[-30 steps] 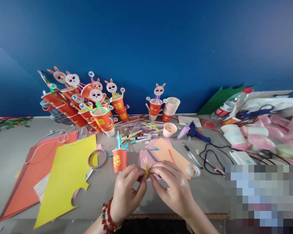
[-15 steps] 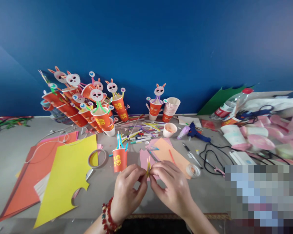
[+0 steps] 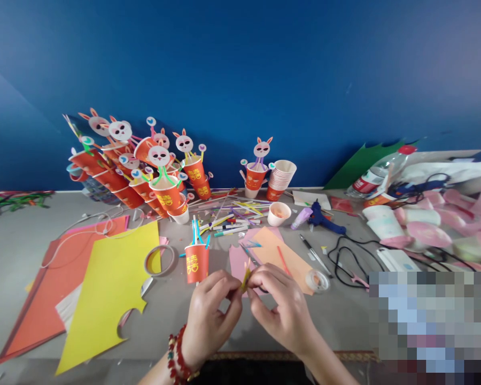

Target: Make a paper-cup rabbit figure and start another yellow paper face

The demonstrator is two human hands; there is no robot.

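Here the grey table (image 3: 16, 251) fills the lower half of the view, set against a blue wall. A big yellow paper sheet (image 3: 108, 289) lies on its left side, overlapping an orange paper sheet (image 3: 60, 278). Behind them, at the wall, stands a crowd of red bunny cups (image 3: 160, 182), some of them leaning, and a stack of paper cups (image 3: 282, 174) stands further right. A blue glue gun (image 3: 323, 216) lies right of centre, with loose straws and pens scattered to its left.

At the near edge, the left hand (image 3: 208, 315), with a beaded bracelet (image 3: 176, 353) on its wrist, and the right hand (image 3: 282, 310) meet fingertip to fingertip above the table. Both are closed in a pinch on a small yellow paper piece (image 3: 246, 275), which sticks up between the thumbs and forefingers.

A single red cup (image 3: 196, 262) with blue straws in it stands just beyond the left hand. A tape ring (image 3: 159, 260) lies on the corner of the yellow sheet, left of that cup. A clear tape roll (image 3: 316, 280) sits just right of the right hand, on a peach paper (image 3: 276, 251).
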